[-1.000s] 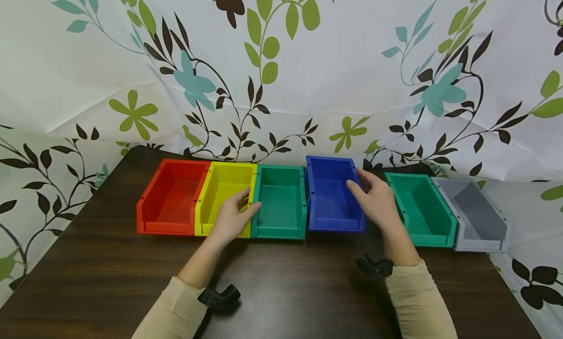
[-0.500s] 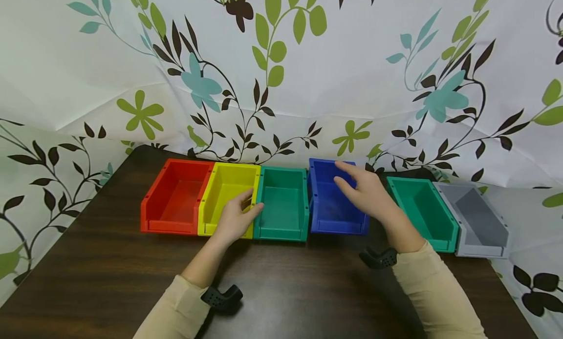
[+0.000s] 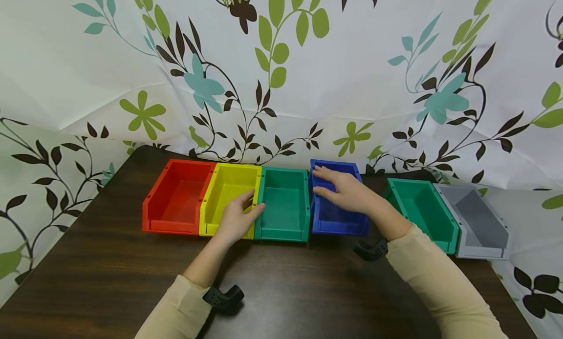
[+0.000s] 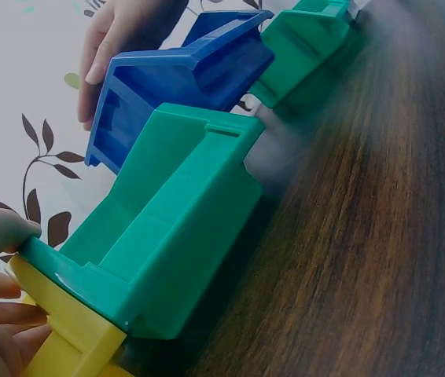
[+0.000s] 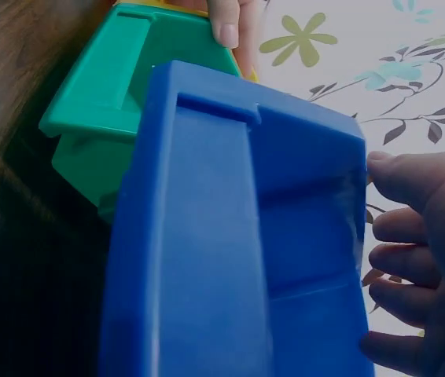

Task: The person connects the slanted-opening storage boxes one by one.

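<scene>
My left hand [image 3: 237, 221] grips the adjoining walls of a yellow bin [image 3: 229, 175] and a green bin [image 3: 282, 200]. Its thumb lies on the green side, the other fingers inside the yellow bin. To the right stands a blue bin [image 3: 338, 225], slightly apart from the green one at its front. Over the blue bin hovers my right hand [image 3: 349, 193], fingers loosely extended toward its left wall. In the right wrist view the thumb tip is close to the rim of the blue bin [image 5: 207, 236]; whether it touches I cannot tell.
A red bin [image 3: 180, 197] adjoins the yellow one on its left. Farther right, past a gap, a second green bin [image 3: 422, 209] and a grey bin [image 3: 477, 222] stand side by side. The dark wooden table [image 3: 286, 290] backs onto a leaf-patterned cloth [image 3: 330, 99].
My right hand has left the blue bin's right wall and moved left across it toward its left wall. The left hand keeps its grip. The view has shifted slightly.
</scene>
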`<state>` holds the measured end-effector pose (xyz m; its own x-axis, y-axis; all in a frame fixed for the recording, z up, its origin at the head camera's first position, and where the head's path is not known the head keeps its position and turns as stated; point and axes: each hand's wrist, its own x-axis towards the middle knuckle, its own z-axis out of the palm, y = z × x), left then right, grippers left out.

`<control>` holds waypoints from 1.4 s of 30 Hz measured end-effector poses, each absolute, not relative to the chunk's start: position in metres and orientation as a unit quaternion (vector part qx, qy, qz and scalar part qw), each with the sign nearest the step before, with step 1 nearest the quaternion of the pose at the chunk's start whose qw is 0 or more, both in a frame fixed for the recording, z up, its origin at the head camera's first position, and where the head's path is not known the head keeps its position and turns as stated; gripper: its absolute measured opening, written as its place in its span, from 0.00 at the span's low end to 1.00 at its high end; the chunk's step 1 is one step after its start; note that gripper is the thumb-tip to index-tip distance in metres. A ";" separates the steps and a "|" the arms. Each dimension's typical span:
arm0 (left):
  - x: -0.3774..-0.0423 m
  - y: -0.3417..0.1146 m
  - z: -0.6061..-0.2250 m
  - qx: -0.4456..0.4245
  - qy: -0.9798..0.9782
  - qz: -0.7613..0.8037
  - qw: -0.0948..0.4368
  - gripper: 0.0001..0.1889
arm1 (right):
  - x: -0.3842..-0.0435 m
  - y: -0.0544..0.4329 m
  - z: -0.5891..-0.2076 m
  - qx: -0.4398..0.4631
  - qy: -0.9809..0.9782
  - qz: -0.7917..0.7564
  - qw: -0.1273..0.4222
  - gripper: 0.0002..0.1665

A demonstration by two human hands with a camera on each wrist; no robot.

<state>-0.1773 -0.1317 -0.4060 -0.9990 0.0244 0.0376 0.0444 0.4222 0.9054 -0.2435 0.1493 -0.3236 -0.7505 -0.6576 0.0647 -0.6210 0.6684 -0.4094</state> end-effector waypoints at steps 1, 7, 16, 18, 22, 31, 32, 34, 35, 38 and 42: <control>-0.177 -0.131 -0.406 -0.020 -0.843 -0.537 0.009 0.32 | -0.244 0.149 -0.325 -0.351 0.912 -0.208 0.047 0.33; -0.177 -0.131 -0.404 -0.022 -0.840 -0.542 0.005 0.32 | -0.245 0.148 -0.327 -0.348 0.912 -0.211 0.051 0.33; -0.177 -0.132 -0.405 -0.021 -0.843 -0.537 0.003 0.32 | -0.242 0.147 -0.329 -0.349 0.912 -0.208 0.053 0.34; -0.176 -0.132 -0.405 -0.021 -0.843 -0.538 0.002 0.32 | -0.241 0.147 -0.329 -0.348 0.913 -0.207 0.052 0.34; -0.176 -0.131 -0.405 -0.019 -0.843 -0.538 0.002 0.32 | -0.240 0.147 -0.331 -0.346 0.914 -0.204 0.050 0.34; -0.177 -0.131 -0.405 -0.019 -0.842 -0.539 0.002 0.32 | -0.238 0.148 -0.337 -0.350 0.911 -0.213 0.043 0.35; -0.177 -0.131 -0.405 -0.020 -0.842 -0.539 0.002 0.32 | -0.238 0.148 -0.338 -0.351 0.911 -0.213 0.042 0.35; -0.177 -0.131 -0.406 -0.019 -0.843 -0.538 0.002 0.32 | -0.238 0.148 -0.338 -0.352 0.910 -0.213 0.041 0.35; -0.177 -0.131 -0.406 -0.019 -0.843 -0.538 0.003 0.32 | -0.238 0.148 -0.339 -0.353 0.910 -0.213 0.040 0.34; -0.178 -0.131 -0.407 -0.019 -0.843 -0.537 0.003 0.32 | -0.238 0.148 -0.339 -0.354 0.909 -0.216 0.039 0.34; -0.178 -0.131 -0.407 -0.019 -0.844 -0.536 0.004 0.32 | -0.240 0.148 -0.341 -0.354 0.908 -0.222 0.044 0.34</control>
<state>-0.1778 -0.1307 -0.4070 -0.9993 0.0266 0.0276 0.0362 0.4239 0.9050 -0.2395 0.1478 -0.3411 -0.7462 -0.6612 0.0779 -0.6225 0.6514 -0.4338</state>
